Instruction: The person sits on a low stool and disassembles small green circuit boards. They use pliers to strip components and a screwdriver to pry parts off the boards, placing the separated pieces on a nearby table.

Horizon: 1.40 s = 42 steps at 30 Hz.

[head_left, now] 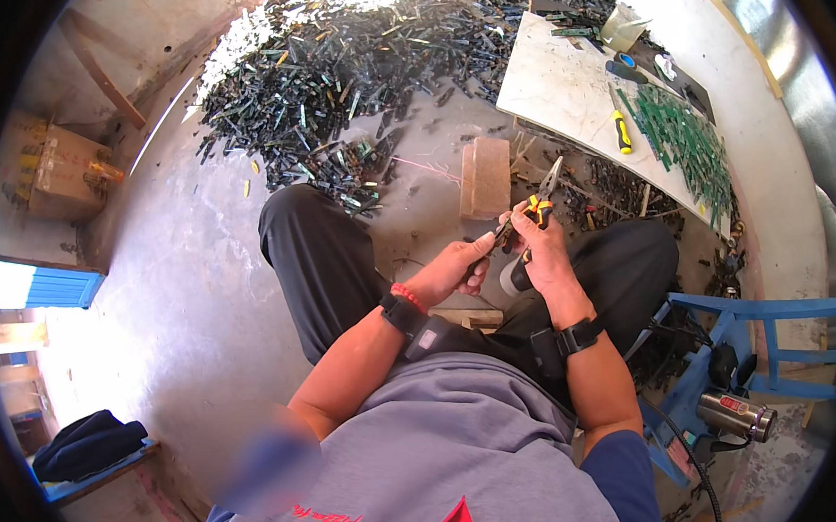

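Pliers [541, 194] with orange and black handles sit in the right hand [543, 249], whose fingers are wrapped tight around the handles, the metal nose pointing up and away over the person's knees. Just beside it, the left hand [457, 268] pinches a small dark strip [497, 239] between thumb and fingertips, its end reaching up to the pliers. Both hands hover above the lap, between 2 black trouser legs. Ahead on the concrete floor stands a brick [486, 178], and beyond it spreads a wide heap of dark scrap strips [353, 59]. To the right, a white board [564, 84] carries a screwdriver [621, 130] and a pile of green strips [689, 143].
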Motion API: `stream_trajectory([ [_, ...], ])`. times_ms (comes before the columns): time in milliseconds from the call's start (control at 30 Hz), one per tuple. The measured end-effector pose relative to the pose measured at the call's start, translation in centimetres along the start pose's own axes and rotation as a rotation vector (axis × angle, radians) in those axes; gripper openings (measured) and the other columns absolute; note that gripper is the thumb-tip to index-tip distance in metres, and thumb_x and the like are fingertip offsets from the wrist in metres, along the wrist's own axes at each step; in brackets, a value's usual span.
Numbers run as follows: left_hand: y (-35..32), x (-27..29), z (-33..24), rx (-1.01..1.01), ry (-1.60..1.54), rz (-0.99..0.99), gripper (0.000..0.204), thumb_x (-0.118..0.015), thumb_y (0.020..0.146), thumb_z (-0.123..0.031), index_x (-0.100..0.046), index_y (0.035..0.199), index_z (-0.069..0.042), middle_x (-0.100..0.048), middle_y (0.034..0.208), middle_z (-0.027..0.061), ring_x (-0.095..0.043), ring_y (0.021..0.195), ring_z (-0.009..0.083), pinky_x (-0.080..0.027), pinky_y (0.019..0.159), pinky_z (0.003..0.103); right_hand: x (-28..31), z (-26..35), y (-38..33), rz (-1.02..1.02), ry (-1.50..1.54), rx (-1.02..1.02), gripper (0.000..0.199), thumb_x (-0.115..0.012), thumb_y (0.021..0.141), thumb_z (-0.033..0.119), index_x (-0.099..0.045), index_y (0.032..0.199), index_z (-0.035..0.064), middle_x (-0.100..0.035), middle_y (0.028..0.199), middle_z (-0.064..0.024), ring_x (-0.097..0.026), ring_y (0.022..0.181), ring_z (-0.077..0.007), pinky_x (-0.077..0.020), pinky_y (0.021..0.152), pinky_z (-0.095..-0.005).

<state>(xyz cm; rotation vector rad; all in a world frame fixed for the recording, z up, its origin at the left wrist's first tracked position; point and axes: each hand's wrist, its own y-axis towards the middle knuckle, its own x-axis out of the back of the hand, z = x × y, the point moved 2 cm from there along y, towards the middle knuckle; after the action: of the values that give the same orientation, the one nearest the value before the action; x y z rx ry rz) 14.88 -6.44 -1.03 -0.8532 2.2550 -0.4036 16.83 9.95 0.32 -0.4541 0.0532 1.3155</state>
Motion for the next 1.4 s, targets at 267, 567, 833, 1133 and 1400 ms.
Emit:
stream_trajectory([
  [267, 0.6, 0.9, 0.7, 0.026, -0.215, 0.101, 0.053, -0.033, 0.098, -0.052, -0.043, 0.067, -0.009, -0.039, 0.057, 0.0011, -0.031, 0.045, 0.0131, -0.036, 0.055, 0.029, -0.2, -0.1, 0.3, 0.14, 0.272, -0.014, 0.013, -0.06, 0.089, 0.013, -0.055, 0.101, 0.0095, -0.063, 0.094, -0.0052, -0.06, 0.084, -0.0149, -0.0475, 0.074, -0.0275],
  [567, 0.4, 0.7, 0.5, -0.016, -0.192, 0.12, 0.05, -0.039, 0.097, -0.049, -0.045, 0.066, -0.009, -0.039, 0.056, 0.0004, -0.033, 0.045, 0.0125, -0.037, 0.055, 0.03, 0.0, -0.6, 0.5, 0.084, 0.135, -0.014, 0.011, -0.06, 0.09, 0.018, -0.057, 0.098, 0.0105, -0.064, 0.09, -0.0032, -0.058, 0.077, -0.01, -0.045, 0.066, -0.0243],
  [833, 0.8, 1.3, 1.0, -0.089, -0.091, -0.01, 0.045, -0.044, 0.097, -0.045, -0.051, 0.072, -0.007, -0.041, 0.053, 0.0006, -0.036, 0.044, 0.0114, -0.038, 0.052, 0.028, 0.1, -0.5, 0.2, -0.075, -0.149, -0.045, 0.015, -0.065, 0.086, 0.025, -0.06, 0.092, 0.0121, -0.063, 0.08, 0.0012, -0.052, 0.061, -0.0054, -0.0359, 0.052, -0.0201],
  [1133, 0.6, 1.0, 0.6, -0.054, -0.089, -0.064, 0.046, -0.046, 0.096, -0.046, -0.051, 0.072, -0.007, -0.044, 0.053, 0.0026, -0.036, 0.042, 0.012, -0.039, 0.052, 0.029, 0.2, -0.8, 0.5, 0.007, 0.172, -0.033, 0.013, -0.06, 0.086, 0.008, -0.057, 0.099, 0.0067, -0.065, 0.093, -0.008, -0.061, 0.076, -0.0139, -0.0491, 0.063, -0.0273],
  [1400, 0.9, 1.2, 0.9, -0.057, -0.152, -0.031, 0.061, -0.029, 0.095, -0.061, -0.048, 0.07, -0.007, -0.043, 0.056, 0.0044, -0.034, 0.043, 0.014, -0.039, 0.056, 0.031, 0.2, -0.5, 0.4, 0.075, 0.267, -0.052, 0.017, -0.058, 0.086, 0.005, -0.055, 0.102, 0.006, -0.065, 0.1, -0.0126, -0.062, 0.084, -0.017, -0.0516, 0.072, -0.0313],
])
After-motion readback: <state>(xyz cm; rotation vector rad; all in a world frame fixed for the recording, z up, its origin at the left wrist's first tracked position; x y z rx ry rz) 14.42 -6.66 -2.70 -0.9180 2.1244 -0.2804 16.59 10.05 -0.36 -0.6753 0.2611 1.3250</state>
